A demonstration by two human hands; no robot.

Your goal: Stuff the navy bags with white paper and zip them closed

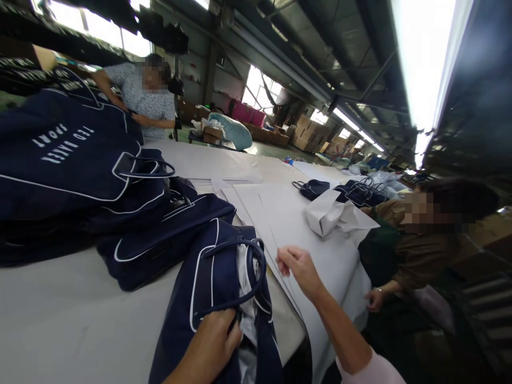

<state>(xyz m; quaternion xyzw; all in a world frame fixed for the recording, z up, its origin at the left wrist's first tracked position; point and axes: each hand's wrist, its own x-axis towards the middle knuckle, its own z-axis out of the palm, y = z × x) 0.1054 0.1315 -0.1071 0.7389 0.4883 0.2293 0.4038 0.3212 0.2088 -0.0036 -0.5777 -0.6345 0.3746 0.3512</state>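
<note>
A navy sports bag [212, 282] with white piping lies at the table's near edge, its zip opening showing white paper stuffing [245, 282] inside. My left hand [214, 338] is closed on the edge of that opening, below one of the looped handles [261, 266]. To the right of the bag, my right hand [298, 269] is raised over a stack of large white paper sheets [280, 213]. Its fingers are curled together; whatever they hold, if anything, is hidden. A second navy bag [172, 240] lies flat just behind the first.
More navy bags [72, 144] with white lettering are piled at the left. A co-worker [148, 101] stands behind them. Another person [416, 250] is on the right beside crumpled white paper [332, 213] and further dark bags [356, 193]. Bare tabletop [80, 314] shows front left.
</note>
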